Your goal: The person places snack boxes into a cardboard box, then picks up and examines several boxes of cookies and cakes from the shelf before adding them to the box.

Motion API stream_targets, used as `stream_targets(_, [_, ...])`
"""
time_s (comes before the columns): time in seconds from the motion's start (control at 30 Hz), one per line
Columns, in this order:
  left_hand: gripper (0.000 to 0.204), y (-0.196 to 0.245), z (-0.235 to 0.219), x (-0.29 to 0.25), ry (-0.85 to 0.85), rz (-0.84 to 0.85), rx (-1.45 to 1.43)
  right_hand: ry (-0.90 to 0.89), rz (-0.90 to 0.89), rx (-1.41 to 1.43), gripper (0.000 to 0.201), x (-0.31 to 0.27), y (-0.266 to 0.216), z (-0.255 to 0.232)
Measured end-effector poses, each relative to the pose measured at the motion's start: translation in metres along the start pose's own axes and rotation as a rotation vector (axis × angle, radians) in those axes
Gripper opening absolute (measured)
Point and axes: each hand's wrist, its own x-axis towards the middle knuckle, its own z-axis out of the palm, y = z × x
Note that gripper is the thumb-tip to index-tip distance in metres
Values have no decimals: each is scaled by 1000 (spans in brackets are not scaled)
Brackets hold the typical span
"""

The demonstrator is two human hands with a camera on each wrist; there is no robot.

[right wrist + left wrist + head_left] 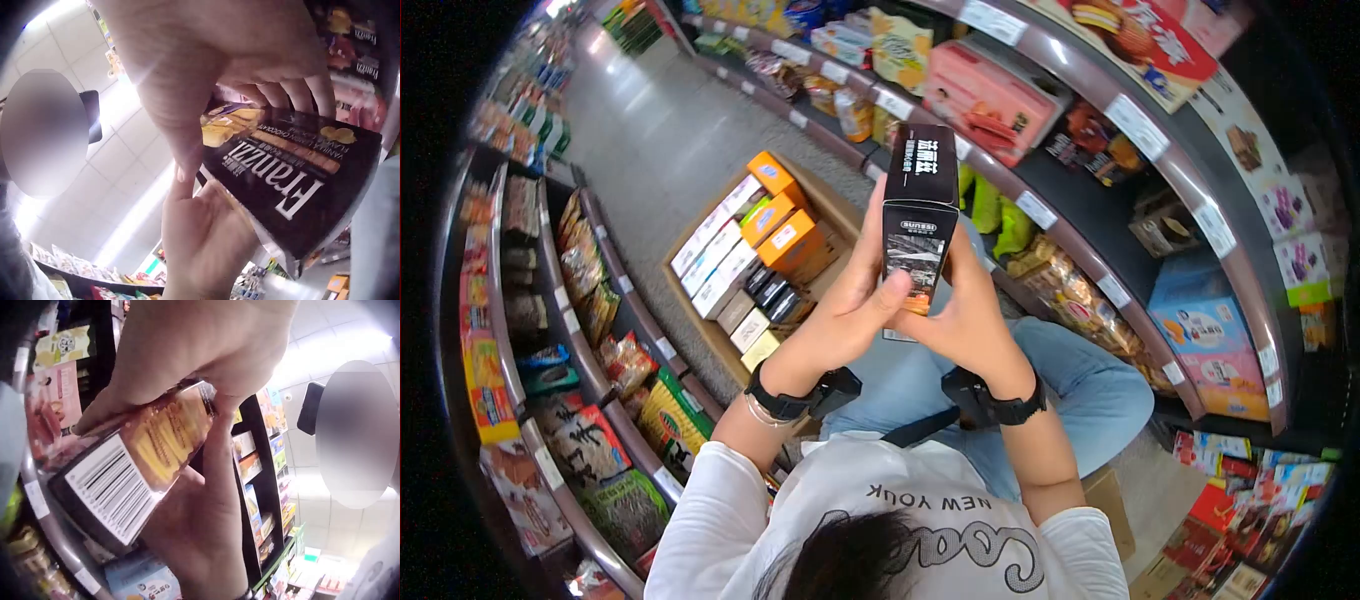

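Observation:
A black box of Franzzi cookies is held upright in front of the person's chest, between both hands. The left hand grips its left side, with the thumb across the lower front. On the opposite side the right hand grips it, and the two thumbs come close together near the bottom. The left wrist view shows a barcode and a cookie picture on the box. In the right wrist view, "Franzzi" lettering and a vanilla lemon chocolate label show on the box, with right-hand fingers curled over its edge.
An open cardboard carton on the floor holds orange, white and dark boxes. Shelves of packaged snacks stand close on the right, and more shelves line the left. The person's bent legs lie beneath the hands.

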Motion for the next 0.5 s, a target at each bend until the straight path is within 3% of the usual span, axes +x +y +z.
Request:
stream_targets(0.1, [77,11,-38,-21,68,25,43,-183,66,103,102,23,0,35])
stream_targets(0.27, [80,-6,-110,-66,418,-11,177,-413,-75,17,81,51,-1,78])
stream_targets(0.37, [78,-14,-141,-87,463,-162,287,-494,-81,24,71,61,19,103])
stream_targets(0.47, [83,-33,-151,-105,551,-226,126,-498,-27,52,54,63,47,130])
stream_targets(0.5, [73,-38,-152,-108,576,-250,179,-543,12,12,52,65,56,138])
